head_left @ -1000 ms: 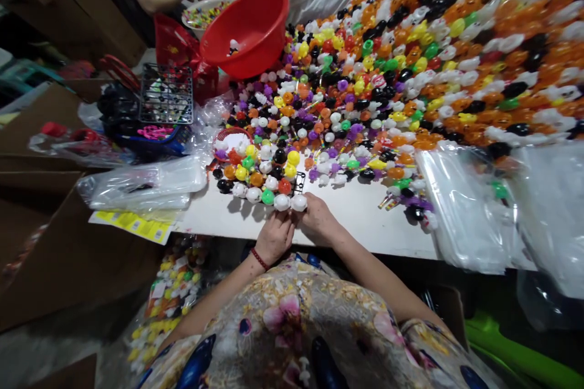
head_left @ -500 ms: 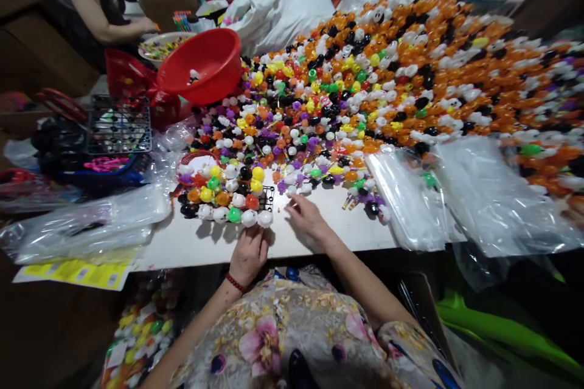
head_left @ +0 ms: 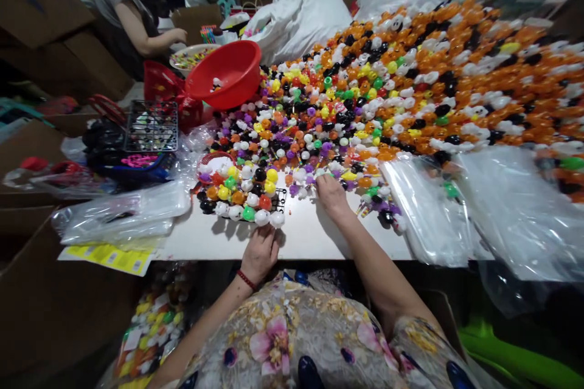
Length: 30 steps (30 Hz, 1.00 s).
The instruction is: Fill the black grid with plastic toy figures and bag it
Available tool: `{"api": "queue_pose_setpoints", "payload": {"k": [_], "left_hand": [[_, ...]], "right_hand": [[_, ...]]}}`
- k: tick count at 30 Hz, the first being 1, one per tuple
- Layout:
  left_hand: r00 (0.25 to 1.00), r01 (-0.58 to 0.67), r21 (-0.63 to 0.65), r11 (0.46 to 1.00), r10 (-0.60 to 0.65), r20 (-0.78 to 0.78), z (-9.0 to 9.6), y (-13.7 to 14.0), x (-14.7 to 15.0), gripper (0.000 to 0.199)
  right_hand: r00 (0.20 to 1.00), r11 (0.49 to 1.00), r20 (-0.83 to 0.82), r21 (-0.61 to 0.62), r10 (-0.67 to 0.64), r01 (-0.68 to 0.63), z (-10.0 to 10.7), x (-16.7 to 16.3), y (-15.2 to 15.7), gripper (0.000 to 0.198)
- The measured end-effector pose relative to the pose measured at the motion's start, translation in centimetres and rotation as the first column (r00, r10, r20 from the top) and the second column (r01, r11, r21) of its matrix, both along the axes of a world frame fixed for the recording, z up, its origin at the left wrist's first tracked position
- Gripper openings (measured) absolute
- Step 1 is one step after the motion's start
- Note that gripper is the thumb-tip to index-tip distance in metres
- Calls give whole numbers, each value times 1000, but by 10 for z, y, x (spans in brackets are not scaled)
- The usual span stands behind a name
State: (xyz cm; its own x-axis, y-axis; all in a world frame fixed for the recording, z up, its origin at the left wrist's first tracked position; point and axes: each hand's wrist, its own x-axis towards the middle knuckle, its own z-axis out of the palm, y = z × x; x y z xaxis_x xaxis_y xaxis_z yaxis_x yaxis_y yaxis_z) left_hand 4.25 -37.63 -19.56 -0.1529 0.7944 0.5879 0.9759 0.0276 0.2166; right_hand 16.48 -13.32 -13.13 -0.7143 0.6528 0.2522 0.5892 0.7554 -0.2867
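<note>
At the table's near edge my left hand [head_left: 261,253] is curled with its fingertips against the front of a black wire rack [head_left: 279,199]. Rows of glossy plastic figure heads [head_left: 249,213] in white, black, yellow, green, orange and red cover the rack. What those fingers grip is hidden under the nearest white heads. Farther right, my right hand [head_left: 332,196] reaches to the near edge of a loose heap of small coloured plastic figures [head_left: 314,144]. Its fingers are bent together at a whitish piece; the fingertips are too small to make out clearly.
Clear plastic bags lie right [head_left: 426,209] and left [head_left: 128,213] on the white table [head_left: 301,240]. A red basin [head_left: 228,76] stands behind the rack, beside a black wire basket [head_left: 151,126]. A larger orange, black and white heap [head_left: 456,85] fills the far right. Another person [head_left: 141,30] works at far left.
My right hand has moved right and away from me, from beside the rack to the heap. My left hand stays at the rack's front. The whole view has shifted somewhat.
</note>
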Motion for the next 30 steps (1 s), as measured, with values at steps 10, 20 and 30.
{"api": "queue_pose_setpoints", "payload": {"k": [10,20,30], "left_hand": [[1000,-14,-9,1000,14,-15,6,1,2,39],[999,-26,-54,998,28,42,2,-1,2,43],[999,-2,-53,999,3,32,12,0,2,43]], "right_hand": [[987,992,-106,8,123,-123,-15,9,-59,21],[984,975,-165,-199,63,-95,-14,4,-71,9],[892,625,-409,-751,-191,-211,-13,-34,-92,11]]}}
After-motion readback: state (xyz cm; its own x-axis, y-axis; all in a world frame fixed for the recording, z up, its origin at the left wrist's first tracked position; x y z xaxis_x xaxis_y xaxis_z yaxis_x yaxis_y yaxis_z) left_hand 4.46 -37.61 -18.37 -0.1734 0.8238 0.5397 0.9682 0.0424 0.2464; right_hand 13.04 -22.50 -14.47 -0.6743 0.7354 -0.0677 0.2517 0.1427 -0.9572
